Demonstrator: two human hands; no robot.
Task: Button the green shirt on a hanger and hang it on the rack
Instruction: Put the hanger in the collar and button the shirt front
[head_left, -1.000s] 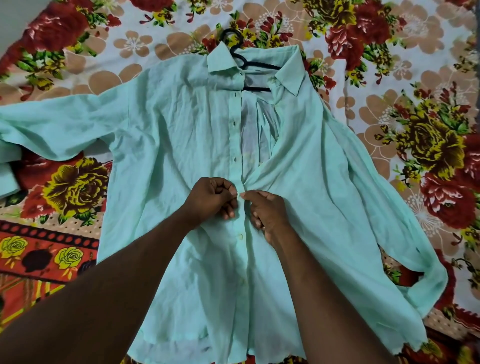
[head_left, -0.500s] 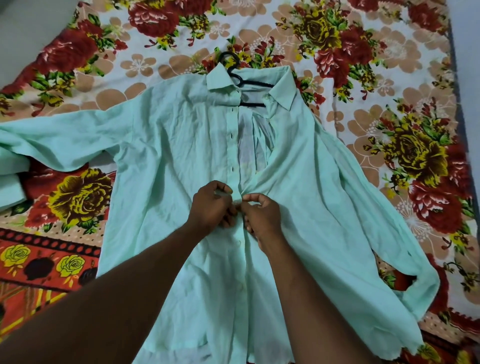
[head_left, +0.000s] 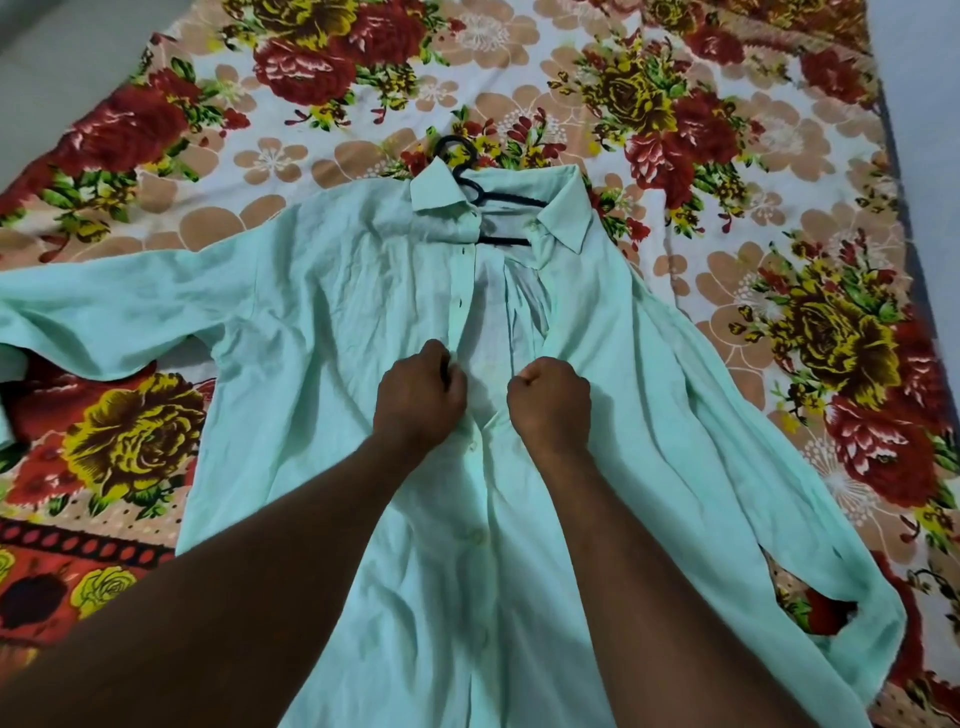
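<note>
Green shirt: pale mint, long-sleeved, laid face up on a floral bedsheet, collar toward the far edge. One sleeve is spread out to the left edge of the view; the other runs down the right side and is folded back near the cuff. The fabric is creased throughout.

Placket: closed from about mid-chest downward, with pale buttons seen in a line between the forearms. Above the hands the front is open in a narrow V up to the collar, and the inner back panel is exposed there.

Hanger: black, seated inside the collar. The hook projects past the collar onto the sheet, and two dark bars are visible across the open neck.

Left hand: closed into a fist on the left front edge, at the lower end of the opening. The grip is narrow, with the buttonhole strip pinched between thumb and fingers.

Right hand: closed likewise on the right front edge, fabric gathered within the grip. The two hands are held near each other but apart, with a strip of open shirt between them.

Bedsheet: white ground, printed with red, yellow and tan flowers, with an orange patterned border at lower left.
</note>
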